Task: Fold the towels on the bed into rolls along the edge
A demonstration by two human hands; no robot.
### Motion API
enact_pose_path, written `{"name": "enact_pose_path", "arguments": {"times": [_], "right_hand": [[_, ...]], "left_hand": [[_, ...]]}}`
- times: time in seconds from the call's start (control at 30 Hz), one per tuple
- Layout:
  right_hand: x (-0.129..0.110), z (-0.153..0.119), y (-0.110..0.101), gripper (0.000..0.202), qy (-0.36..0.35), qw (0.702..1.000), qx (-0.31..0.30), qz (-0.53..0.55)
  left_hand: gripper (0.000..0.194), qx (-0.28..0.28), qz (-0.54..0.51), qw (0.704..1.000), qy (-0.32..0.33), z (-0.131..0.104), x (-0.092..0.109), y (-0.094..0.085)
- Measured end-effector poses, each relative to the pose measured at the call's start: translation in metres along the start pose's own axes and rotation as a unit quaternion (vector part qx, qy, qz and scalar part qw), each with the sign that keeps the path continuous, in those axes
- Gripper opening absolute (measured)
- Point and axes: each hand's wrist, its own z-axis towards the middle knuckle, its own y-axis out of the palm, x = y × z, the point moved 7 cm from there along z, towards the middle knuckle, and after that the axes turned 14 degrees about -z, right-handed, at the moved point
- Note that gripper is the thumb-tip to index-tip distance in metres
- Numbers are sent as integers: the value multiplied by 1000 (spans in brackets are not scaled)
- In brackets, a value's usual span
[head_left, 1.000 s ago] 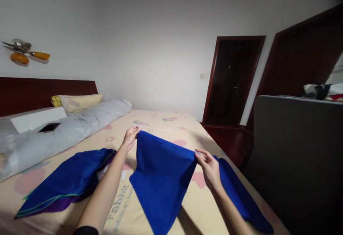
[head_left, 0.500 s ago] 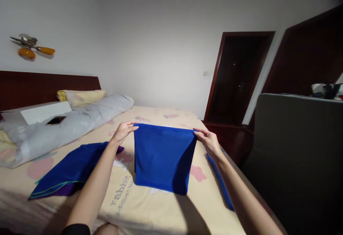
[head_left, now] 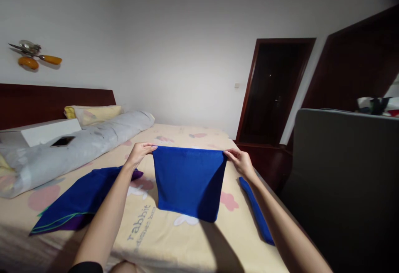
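Observation:
A plain blue cloth (head_left: 188, 179) hangs spread between my hands above the bed, its top edge pulled nearly straight. My left hand (head_left: 141, 153) pinches its upper left corner between thumb and fingers. At the upper right corner, my right hand (head_left: 240, 161) grips it the same way. Under my left forearm lies a crumpled blue and purple cloth (head_left: 79, 194) with green edging, partly hidden by the arm. A narrow blue folded cloth (head_left: 257, 212) rests beside my right forearm, which covers part of it.
The bed (head_left: 174, 244) has a pale yellow sheet with rabbit prints. A grey rolled quilt (head_left: 102, 140), a white box (head_left: 51, 131), a phone (head_left: 63, 141) and a pillow (head_left: 96, 114) are toward the headboard (head_left: 56, 102). A dark grey panel (head_left: 346, 173) stands at right.
The held cloth's lower edge has risen slightly and its top edge has shifted a little left with both hands. The grip at both corners is unchanged.

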Motion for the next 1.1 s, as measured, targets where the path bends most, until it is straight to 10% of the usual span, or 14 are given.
{"name": "enact_pose_path", "arguments": {"times": [0.57, 1.1], "right_hand": [[15, 4, 13, 57, 70, 992, 42, 99], [12, 0, 12, 57, 70, 991, -46, 101]], "left_hand": [[40, 2, -4, 1000, 7, -2, -1, 5], [43, 18, -30, 999, -3, 0, -3, -3]]}}
